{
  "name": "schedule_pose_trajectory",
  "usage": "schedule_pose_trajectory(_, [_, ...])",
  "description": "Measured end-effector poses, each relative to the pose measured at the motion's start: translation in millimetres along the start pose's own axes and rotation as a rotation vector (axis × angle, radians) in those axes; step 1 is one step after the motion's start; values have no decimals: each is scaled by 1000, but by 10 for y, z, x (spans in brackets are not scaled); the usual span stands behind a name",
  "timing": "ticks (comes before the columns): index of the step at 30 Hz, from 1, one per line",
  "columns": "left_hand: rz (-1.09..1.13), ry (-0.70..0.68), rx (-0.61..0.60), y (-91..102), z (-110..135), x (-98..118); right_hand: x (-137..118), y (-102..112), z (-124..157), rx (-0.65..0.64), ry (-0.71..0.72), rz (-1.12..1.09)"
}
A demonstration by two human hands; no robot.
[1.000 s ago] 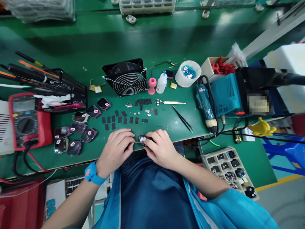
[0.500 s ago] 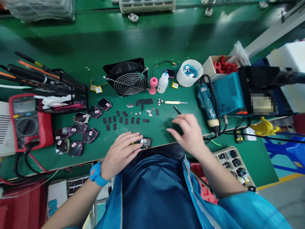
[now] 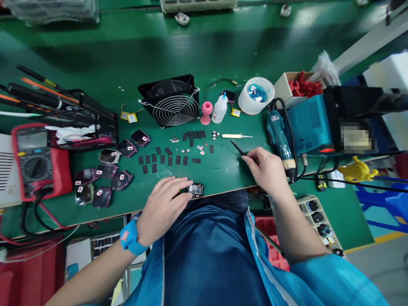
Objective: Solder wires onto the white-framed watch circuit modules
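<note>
My left hand [image 3: 170,202], with a blue wristband [image 3: 131,238], rests at the table's front edge. Its fingers and thumb hold the left end of a small black device with an exposed circuit board [image 3: 196,190], partly hidden under the fingertips. To the right, my right hand [image 3: 266,170] is closed in a pinch on the near end of a slim black tweezers-like tool [image 3: 237,148], whose other end points up and left. Small black rectangular pads [image 3: 170,161] lie in rows beyond my left hand. A cream-handled tool [image 3: 236,136] lies just past the black one.
Several watch-like cases [image 3: 106,171] lie at left, beside a red multimeter [image 3: 41,163]. A fan [image 3: 172,104], pink dispenser [image 3: 206,112], white bottle [image 3: 219,109] and white tub [image 3: 255,102] stand at the back. On the right are an electric screwdriver [image 3: 280,136] and a teal machine [image 3: 307,123].
My right hand has moved right and its spread fingers have closed on the slim black tool. My left hand stays on the small device.
</note>
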State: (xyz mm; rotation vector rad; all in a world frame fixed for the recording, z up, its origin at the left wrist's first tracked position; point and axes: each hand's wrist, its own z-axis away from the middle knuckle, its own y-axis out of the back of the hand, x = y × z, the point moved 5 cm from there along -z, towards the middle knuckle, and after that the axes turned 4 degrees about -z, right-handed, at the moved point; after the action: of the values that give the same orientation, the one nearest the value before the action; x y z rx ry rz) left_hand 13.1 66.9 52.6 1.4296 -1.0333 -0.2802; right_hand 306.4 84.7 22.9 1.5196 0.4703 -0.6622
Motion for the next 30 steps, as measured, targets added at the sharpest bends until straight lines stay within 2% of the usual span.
schedule_pose_trajectory(5, [94, 18, 76, -41, 66, -65, -188, -185, 123, -85, -101, -624])
schedule_pose_trajectory(7, [106, 27, 84, -64, 85, -82, -232, -226, 161, -131, -81, -749])
schedule_pose_trajectory(12, [109, -1, 119, -55, 91, -58, -278, -231, 220, -162, -27, -692])
schedule_pose_trajectory(18, [80, -22, 132, -59, 93, -48, -722, -511, 383, -364, 211, -904])
schedule_pose_trajectory(21, [73, -24, 126, -63, 91, -46, -838, -607, 397, -360, 267, -887])
schedule_pose_trajectory(26, [71, -17, 130, -50, 89, -43, -887, -614, 390, -311, 399, -763])
schedule_pose_trajectory(30, [79, -21, 120, -66, 93, -45, -882, -623, 402, -301, 420, -743])
